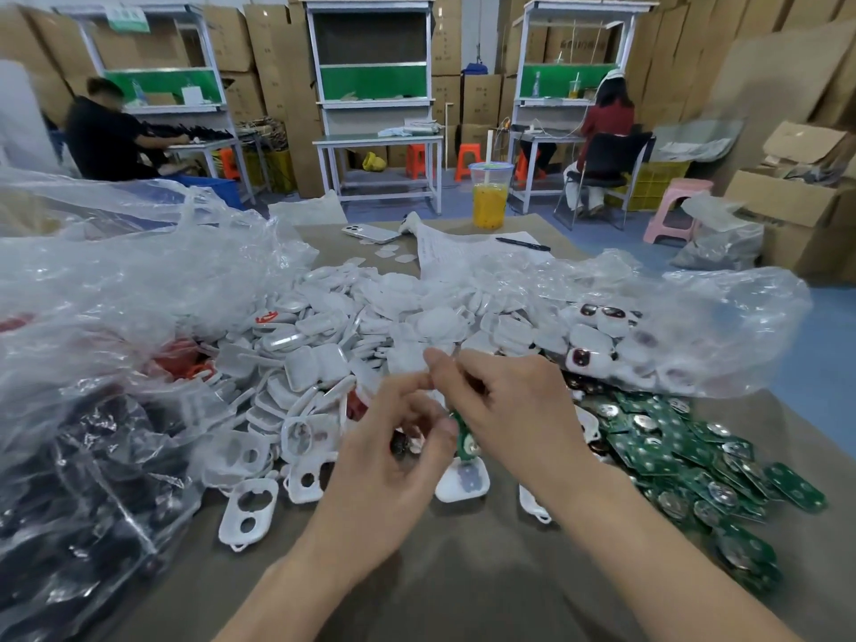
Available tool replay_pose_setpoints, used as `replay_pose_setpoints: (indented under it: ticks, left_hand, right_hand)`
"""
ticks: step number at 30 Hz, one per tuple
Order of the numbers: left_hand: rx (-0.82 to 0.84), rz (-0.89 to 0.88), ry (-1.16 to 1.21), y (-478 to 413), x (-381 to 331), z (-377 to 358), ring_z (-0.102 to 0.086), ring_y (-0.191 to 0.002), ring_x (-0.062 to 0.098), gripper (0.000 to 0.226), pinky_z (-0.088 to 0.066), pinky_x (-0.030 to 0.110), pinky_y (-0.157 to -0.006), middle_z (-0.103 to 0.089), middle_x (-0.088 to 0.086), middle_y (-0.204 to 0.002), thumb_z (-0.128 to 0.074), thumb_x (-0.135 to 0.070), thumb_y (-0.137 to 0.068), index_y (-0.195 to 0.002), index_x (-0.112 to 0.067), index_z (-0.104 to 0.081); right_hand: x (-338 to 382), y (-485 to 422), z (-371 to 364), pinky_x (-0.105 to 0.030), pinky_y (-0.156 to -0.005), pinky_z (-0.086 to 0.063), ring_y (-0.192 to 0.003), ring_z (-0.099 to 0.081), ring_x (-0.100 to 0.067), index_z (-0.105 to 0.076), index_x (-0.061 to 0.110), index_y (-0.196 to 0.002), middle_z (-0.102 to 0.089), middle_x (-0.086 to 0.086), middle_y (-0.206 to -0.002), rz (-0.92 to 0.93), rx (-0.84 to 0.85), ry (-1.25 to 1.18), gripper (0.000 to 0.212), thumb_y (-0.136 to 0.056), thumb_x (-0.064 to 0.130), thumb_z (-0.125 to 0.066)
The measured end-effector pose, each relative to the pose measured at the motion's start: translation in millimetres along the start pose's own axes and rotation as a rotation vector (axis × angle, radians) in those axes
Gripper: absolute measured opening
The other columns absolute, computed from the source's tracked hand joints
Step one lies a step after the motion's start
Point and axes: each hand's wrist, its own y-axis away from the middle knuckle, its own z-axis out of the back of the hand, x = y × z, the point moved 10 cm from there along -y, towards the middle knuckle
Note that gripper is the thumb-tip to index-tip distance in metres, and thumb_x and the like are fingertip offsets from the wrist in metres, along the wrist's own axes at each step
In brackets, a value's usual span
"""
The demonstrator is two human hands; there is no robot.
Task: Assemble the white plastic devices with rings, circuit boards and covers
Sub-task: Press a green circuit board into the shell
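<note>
Circuit board (462, 435) half-hidden, pinched by right hand (514, 410); left hand (387, 474) around blurred part (402, 445)

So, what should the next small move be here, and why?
Probably press the green circuit board, pinched by the right hand, into the small part that the left hand grips: the two meet between the hands, and the board looks tilted, not seated.

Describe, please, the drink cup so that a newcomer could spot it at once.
Look to the far edge of the brown worktable, beyond the heap of white plastic shells. Right of the white phone stands a clear cup. It alone is upright, holds orange drink and has a straw through its lid.
</note>
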Motion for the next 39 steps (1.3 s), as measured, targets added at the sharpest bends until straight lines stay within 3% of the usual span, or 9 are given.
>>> replay_pose_setpoints:
  ticks: [4,6,9,15,21,25,29,34,39]
  left_hand:
    - [0.003,0.081,0.071,-3.5,12.8,1.2,-0.065,-0.079,0.016,0.031,-0.047,0.013,-0.067,-0.070,-0.002,-0.086,-0.061,-0.031,-0.091,-0.115,-0.051,-0.057]
    - [-0.050,0.140,0.062,-5.0,20.3,6.1,-0.066,-0.080,0.011,0.028,-0.048,0.012,-0.069,-0.072,-0.006,-0.087,-0.062,-0.029,-0.091,-0.108,-0.051,-0.064]
    - [-0.154,0.234,0.122,-7.6,32.6,17.5,-0.070,-0.085,0.005,0.025,-0.051,0.012,-0.074,-0.075,-0.011,-0.092,-0.068,-0.021,-0.095,-0.096,-0.045,-0.071]
    - [-0.272,0.354,0.282,-7.7,46.1,33.3,-0.069,-0.071,0.003,0.004,-0.047,0.010,-0.058,-0.077,-0.001,-0.084,-0.068,-0.014,-0.095,-0.099,-0.012,-0.068]
    - [-0.248,0.388,0.312,-6.7,46.5,33.6,-0.067,-0.072,0.006,0.011,-0.048,0.013,-0.057,-0.077,0.006,-0.084,-0.071,-0.022,-0.091,-0.091,-0.012,-0.068]
    - [-0.204,0.381,0.332,-7.7,45.8,27.8,-0.067,-0.072,0.007,0.010,-0.047,0.012,-0.057,-0.076,0.003,-0.082,-0.070,-0.019,-0.092,-0.088,-0.010,-0.066]
    - [-0.174,0.381,0.335,-7.4,46.2,22.3,-0.064,-0.070,0.008,0.013,-0.049,0.015,-0.060,-0.073,0.004,-0.078,-0.071,-0.019,-0.091,-0.087,-0.008,-0.064]
    - [-0.140,0.418,0.371,-7.5,53.8,22.0,-0.061,-0.076,0.019,0.027,-0.050,0.036,-0.074,-0.071,0.007,-0.083,-0.067,-0.042,-0.086,-0.097,-0.018,-0.073]
    - [-0.057,0.433,0.442,-8.3,57.4,13.4,-0.061,-0.072,0.015,0.027,-0.053,0.026,-0.070,-0.070,0.005,-0.082,-0.068,-0.039,-0.087,-0.096,-0.015,-0.077]
  right_hand:
    - [-2.5,0.4,-13.9,-0.029,-0.049,-0.034,-0.040,-0.041,-0.017,-0.042,0.022,-0.066,-0.033,0.008,-0.042,-0.056,-0.016,-0.124,0.046,-0.095,0.057,-0.043]
    - [-13.8,1.1,-20.0,-0.019,-0.050,-0.031,-0.043,-0.044,-0.013,-0.048,0.024,-0.073,-0.046,0.008,-0.046,-0.147,0.013,-0.288,0.042,-0.094,0.060,-0.043]
    - [-32.8,9.9,-21.6,-0.018,-0.052,-0.037,-0.052,-0.055,-0.011,-0.057,0.031,-0.086,-0.063,0.015,-0.065,-0.231,0.051,-0.377,0.032,-0.095,0.059,-0.045]
    - [-45.0,23.1,-40.3,-0.013,-0.066,-0.048,-0.076,-0.065,-0.007,-0.066,0.049,-0.104,-0.069,0.019,-0.094,-0.326,0.251,-0.530,0.022,-0.083,0.050,-0.071]
    - [-48.7,24.1,-49.5,-0.019,-0.061,-0.054,-0.075,-0.069,-0.009,-0.079,0.029,-0.102,-0.077,-0.002,-0.092,-0.494,0.320,-0.917,0.021,-0.090,0.013,-0.071]
    - [-51.3,27.2,-54.9,-0.025,-0.059,-0.056,-0.075,-0.069,-0.014,-0.080,0.024,-0.104,-0.076,-0.007,-0.094,-0.582,0.379,-1.014,0.026,-0.081,0.032,-0.071]
    - [-51.3,30.6,-61.0,-0.027,-0.058,-0.057,-0.071,-0.067,-0.016,-0.080,0.016,-0.103,-0.076,-0.005,-0.089,-0.617,0.426,-1.022,0.030,-0.080,0.033,-0.071]
    - [-55.0,31.6,-59.7,-0.025,-0.059,-0.054,-0.055,-0.059,-0.016,-0.081,0.021,-0.097,-0.064,-0.005,-0.063,-0.650,0.427,-0.976,0.031,-0.074,0.039,-0.071]
    - [-51.7,31.0,-59.1,-0.026,-0.063,-0.056,-0.054,-0.059,-0.018,-0.081,0.024,-0.097,-0.064,-0.022,-0.067,-0.620,0.440,-0.961,0.027,-0.078,0.039,-0.068]
